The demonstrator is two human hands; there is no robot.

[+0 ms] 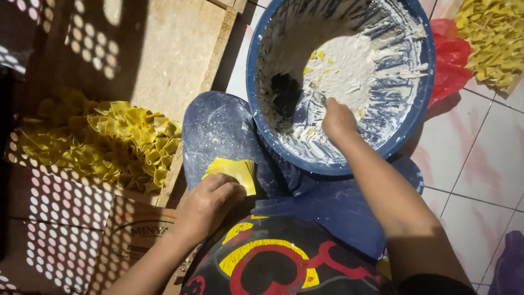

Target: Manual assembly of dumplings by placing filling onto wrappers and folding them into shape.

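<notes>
2 hands work apart: the left hand [210, 199] pinches a yellow dough square [232, 170] on the knee, while the right hand [338, 118] curls closed in the floury blue basin [417, 104] (keep dusting light). Folded pieces [117, 145] pile left.

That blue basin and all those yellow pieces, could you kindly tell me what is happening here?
A seated person reaches the right hand into a blue basin smeared with white paste, apparently gripping a small tool. The left hand presses a stack of yellow sheets on the knee. A pile of folded yellow pieces lies on a wooden board to the left, with more at upper right.
</notes>
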